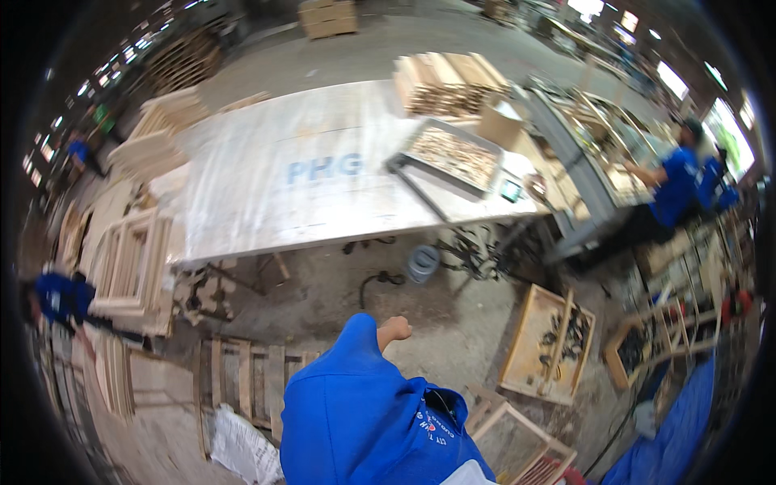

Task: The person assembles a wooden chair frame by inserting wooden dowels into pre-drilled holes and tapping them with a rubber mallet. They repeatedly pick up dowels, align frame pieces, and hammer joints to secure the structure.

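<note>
Head view: the wearer's one visible hand [394, 330], seemingly the left, comes out of a blue sleeve [347, 356] and hangs over the concrete floor [440, 343], well apart from anything it might grip. Its fingers look curled together, but blur and the angle leave it unclear whether anything is inside them; the right hand is out of view. Nearest to the hand, on the floor ahead of it, are a curved black piece [380, 279] and a grey bucket [423, 264], with a dark heap of metal parts [473, 255] just to the right of the bucket. Beyond these stands a broad desk [259, 153] with a pale, streaked top and blue lettering. On its right part lie a grey tray [395, 162] filled with small wooden pieces [453, 153], a stack of wooden strips [449, 81] and a brown carton [499, 121]. To the right of the hand, a wooden box [521, 343] on the floor holds black parts [575, 335]. Wooden frames [129, 259] are stacked beside the left end of the desk, a slatted pallet [245, 372] lies nearer, and a co-worker in blue [675, 182] stands at far right
</note>
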A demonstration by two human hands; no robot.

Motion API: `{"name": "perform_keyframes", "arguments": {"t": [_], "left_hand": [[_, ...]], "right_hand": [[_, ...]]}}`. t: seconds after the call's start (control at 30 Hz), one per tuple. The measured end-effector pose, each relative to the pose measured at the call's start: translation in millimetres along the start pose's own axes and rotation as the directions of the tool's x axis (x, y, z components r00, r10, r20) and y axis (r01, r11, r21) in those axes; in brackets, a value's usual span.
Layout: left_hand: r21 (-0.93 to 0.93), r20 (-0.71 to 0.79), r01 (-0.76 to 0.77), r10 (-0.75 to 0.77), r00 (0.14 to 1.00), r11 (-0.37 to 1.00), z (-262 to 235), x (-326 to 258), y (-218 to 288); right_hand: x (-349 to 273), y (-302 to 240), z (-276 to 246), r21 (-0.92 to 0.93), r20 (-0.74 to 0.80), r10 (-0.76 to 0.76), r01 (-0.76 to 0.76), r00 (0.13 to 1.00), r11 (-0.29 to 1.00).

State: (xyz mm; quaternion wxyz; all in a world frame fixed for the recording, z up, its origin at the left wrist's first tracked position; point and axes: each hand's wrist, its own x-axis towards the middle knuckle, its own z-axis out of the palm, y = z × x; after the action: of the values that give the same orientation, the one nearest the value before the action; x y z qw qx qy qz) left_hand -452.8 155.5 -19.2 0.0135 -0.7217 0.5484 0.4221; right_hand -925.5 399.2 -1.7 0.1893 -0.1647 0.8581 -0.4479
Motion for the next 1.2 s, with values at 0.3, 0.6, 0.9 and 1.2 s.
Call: {"name": "perform_keyframes", "arguments": {"t": [0.3,0.6,0.9,1.2], "left_hand": [[-0.388,-0.167,0.422,-0.513,0.842,0.820,-80.9,-125.5,-254.0],[-0.528,-0.278,0.541,-0.735,0.619,0.655,-23.8,-223.9,-337.7],[-0.762,-0.210,0.444,-0.829,0.519,0.471,-33.5,-148.9,-307.4],[-0.952,-0.244,0.076,-0.887,0.391,0.296,-171.3,-97.7,-359.4]], "right_hand": [[-130.7,-134.0,307.7,0.074,0.972,-0.219,0.764,0.090,0.640],[-182.9,-272.8,525.8,0.271,0.879,-0.462,0.922,-0.119,0.278],[-241.0,-373.8,675.1,-0.073,0.847,-0.503,0.975,0.171,0.208],[-264.0,-391.2,737.2,0.019,0.868,-0.477,0.953,0.135,0.303]]}}
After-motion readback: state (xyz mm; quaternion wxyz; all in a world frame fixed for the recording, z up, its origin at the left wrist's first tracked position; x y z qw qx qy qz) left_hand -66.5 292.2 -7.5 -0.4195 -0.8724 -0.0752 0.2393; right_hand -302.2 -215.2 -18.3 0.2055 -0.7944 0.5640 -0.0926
